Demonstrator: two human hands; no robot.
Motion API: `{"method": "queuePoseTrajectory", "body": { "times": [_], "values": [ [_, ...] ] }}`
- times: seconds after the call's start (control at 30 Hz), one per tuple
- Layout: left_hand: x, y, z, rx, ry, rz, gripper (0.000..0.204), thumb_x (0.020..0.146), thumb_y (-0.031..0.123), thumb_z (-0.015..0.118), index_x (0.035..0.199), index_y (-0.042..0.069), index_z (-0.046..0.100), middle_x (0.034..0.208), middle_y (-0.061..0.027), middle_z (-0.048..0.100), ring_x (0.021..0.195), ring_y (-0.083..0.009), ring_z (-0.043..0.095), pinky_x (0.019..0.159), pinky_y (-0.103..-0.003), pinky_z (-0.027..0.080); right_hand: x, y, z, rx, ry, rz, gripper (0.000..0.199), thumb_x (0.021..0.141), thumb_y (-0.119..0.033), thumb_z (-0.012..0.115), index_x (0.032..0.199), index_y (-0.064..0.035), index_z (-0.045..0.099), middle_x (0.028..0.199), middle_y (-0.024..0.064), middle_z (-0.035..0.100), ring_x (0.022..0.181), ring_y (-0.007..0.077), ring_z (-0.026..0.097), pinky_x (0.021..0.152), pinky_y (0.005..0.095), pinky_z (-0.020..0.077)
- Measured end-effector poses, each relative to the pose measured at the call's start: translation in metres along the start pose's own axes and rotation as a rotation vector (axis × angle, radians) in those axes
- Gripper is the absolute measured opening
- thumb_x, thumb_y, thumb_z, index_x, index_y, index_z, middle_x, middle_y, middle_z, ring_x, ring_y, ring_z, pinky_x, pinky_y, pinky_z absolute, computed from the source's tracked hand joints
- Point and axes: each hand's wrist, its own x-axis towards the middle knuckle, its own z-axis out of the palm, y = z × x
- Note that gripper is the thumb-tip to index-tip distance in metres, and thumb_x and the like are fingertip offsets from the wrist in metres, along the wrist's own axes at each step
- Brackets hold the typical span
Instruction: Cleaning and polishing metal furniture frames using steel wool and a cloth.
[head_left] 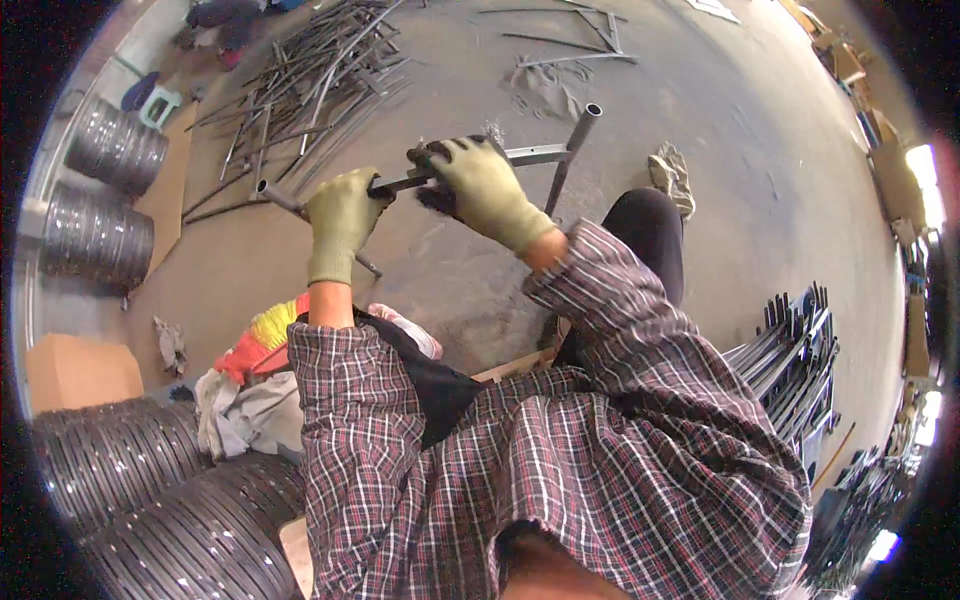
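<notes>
A metal tube frame (540, 155) is held up in front of me, its crossbar joining a round tube at the right end and another at the left. My left hand (345, 218), in a pale green glove with dark fingers, is closed on the crossbar near the left tube. In a matching glove, my right hand (478, 188) lies over the middle of the bar with its fingers curled round it. The palm side of the right hand is hidden, so I cannot tell whether anything small is in it.
A heap of metal rods and frames (320, 75) lies at far left, another frame (610, 40) far ahead. Stacked dark metal rings (120, 460) stand at left near a cardboard box (80, 372). Rods (795, 350) are bundled at right. A glove (672, 180) covers something near my knee.
</notes>
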Motion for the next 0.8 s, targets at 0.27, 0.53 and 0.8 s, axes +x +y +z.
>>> {"method": "queuePoseTrajectory", "body": {
  "times": [0.27,0.53,0.8],
  "values": [
    [0.000,0.001,0.004,-0.041,0.044,0.029,0.032,0.077,0.034,0.080,0.101,0.014,0.071,0.092,-0.0103,0.072,0.085,-0.0330,0.069,0.071,-0.046,0.053,-0.041,0.078,-0.025,-0.372,-0.079,0.086,0.042,0.083,-0.024,0.071,0.122,-0.0137,0.061,0.107,0.0098,0.063,0.100,0.0297,0.062,0.082,0.0428,0.0523],
    [0.004,0.006,0.015,0.012,0.073,0.025,0.031,0.077,0.036,0.079,0.095,0.014,0.071,0.088,-0.0084,0.072,0.083,-0.0338,0.069,0.069,-0.047,0.052,-0.021,0.036,0.065,-0.408,0.124,-0.069,0.045,0.086,-0.011,0.058,0.131,-0.0181,0.059,0.125,0.0118,0.058,0.116,0.0337,0.056,0.098,0.0463,0.0486],
    [0.011,-0.002,0.016,-0.020,0.055,-0.012,0.038,0.075,0.041,0.080,0.105,0.018,0.073,0.090,-0.0127,0.073,0.082,-0.0355,0.069,0.068,-0.046,0.052,-0.096,0.073,-0.106,0.089,0.324,0.099,0.052,0.071,-0.008,0.078,0.122,-0.0130,0.067,0.119,0.0128,0.065,0.106,0.0341,0.061,0.089,0.0442,0.0501]
  ]
}}
